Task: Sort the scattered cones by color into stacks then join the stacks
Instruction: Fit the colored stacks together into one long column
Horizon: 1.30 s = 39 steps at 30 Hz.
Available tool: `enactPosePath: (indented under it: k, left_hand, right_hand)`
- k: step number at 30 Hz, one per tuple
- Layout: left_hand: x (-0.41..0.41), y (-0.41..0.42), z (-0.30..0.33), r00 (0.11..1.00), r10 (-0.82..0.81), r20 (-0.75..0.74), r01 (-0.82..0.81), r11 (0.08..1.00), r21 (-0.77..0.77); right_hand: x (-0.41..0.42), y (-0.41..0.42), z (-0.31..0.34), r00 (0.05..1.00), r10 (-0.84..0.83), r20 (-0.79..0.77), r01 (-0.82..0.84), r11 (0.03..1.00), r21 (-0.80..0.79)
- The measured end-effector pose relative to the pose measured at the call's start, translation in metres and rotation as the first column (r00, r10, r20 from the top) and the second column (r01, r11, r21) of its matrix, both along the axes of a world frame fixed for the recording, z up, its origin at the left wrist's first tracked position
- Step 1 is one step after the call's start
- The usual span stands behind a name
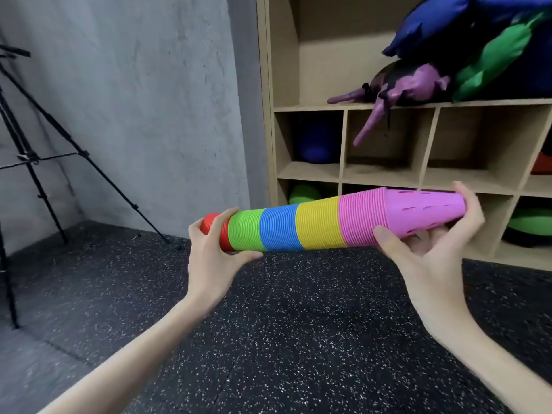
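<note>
The joined stack of cones (322, 222) is held nearly level in the air above the dark speckled floor (298, 324), in front of the wooden shelf (388, 171). Its bands run red, green, blue, yellow and pink, with the pink tip pointing to the right and slightly up. The left hand (215, 249) is curled round the red end, and the right hand (430, 234) grasps the pink end, its fingers wrapped over the tip and its thumb under the pink band. No loose cones are seen on the floor, so the joining seems almost complete. To finish it well, the two ends should be pressed gently toward each other along the axis, so that the bands are seated tightly. The stack should be kept straight, because a long stack may bend or separate in the middle.
</note>
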<state>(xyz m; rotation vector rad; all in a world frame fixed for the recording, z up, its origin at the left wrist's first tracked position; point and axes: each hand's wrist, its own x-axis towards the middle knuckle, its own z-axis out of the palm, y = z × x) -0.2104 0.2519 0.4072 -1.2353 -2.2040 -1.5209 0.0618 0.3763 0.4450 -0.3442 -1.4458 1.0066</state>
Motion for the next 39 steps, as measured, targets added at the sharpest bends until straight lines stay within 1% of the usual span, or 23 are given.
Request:
enactPosePath:
  k: [3,6,11,13,16,19,22,24,26,29,34,39]
  left_hand:
    - [-0.012,0.026,0.041,0.998,-0.019,0.055,0.022,0.998,-0.063]
    - [-0.025,0.042,0.104,0.995,-0.035,0.097,0.047,0.991,-0.123]
    - [-0.038,0.061,0.257,0.988,-0.025,0.151,0.053,0.982,-0.18]
    - [-0.041,0.066,0.326,0.984,-0.018,0.178,0.05,0.983,-0.178]
    - [-0.046,0.067,0.42,0.972,-0.008,0.235,0.06,0.975,-0.214]
    - [-0.048,0.059,0.5,0.958,-0.003,0.286,0.083,0.959,-0.271]
    - [-0.05,0.048,0.563,0.948,0.011,0.317,0.097,0.941,-0.323]
    - [-0.054,0.048,0.591,0.941,0.004,0.339,0.114,0.938,-0.329]
    - [-0.064,0.057,0.611,0.939,-0.016,0.345,0.126,0.946,-0.299]
    - [-0.069,0.08,0.623,0.935,-0.058,0.351,0.158,0.951,-0.264]
    - [-0.066,0.138,0.619,0.929,-0.09,0.358,0.182,0.956,-0.232]
    - [-0.051,0.211,0.599,0.919,-0.036,0.393,0.141,0.96,-0.241]
  right_hand:
    - [-0.013,0.015,0.043,0.997,-0.067,0.035,0.069,0.996,-0.057]
    - [-0.024,0.026,0.109,0.998,-0.044,0.043,0.049,0.99,-0.131]
    - [-0.041,0.055,0.268,0.997,-0.01,0.081,0.023,0.986,-0.167]
    - [-0.047,0.062,0.341,0.995,-0.017,0.103,0.032,0.989,-0.145]
    - [-0.054,0.068,0.445,0.986,-0.033,0.166,0.056,0.989,-0.139]
    - [-0.059,0.063,0.538,0.972,-0.042,0.232,0.088,0.978,-0.189]
    - [-0.066,0.051,0.608,0.964,-0.049,0.26,0.113,0.965,-0.236]
    - [-0.073,0.047,0.639,0.963,-0.048,0.265,0.111,0.967,-0.231]
    - [-0.08,0.049,0.661,0.966,-0.056,0.254,0.109,0.974,-0.2]
    - [-0.084,0.066,0.674,0.972,-0.08,0.222,0.12,0.978,-0.172]
    - [-0.082,0.124,0.675,0.972,-0.08,0.222,0.115,0.982,-0.151]
    - [-0.079,0.214,0.66,0.966,-0.08,0.245,0.117,0.983,-0.14]
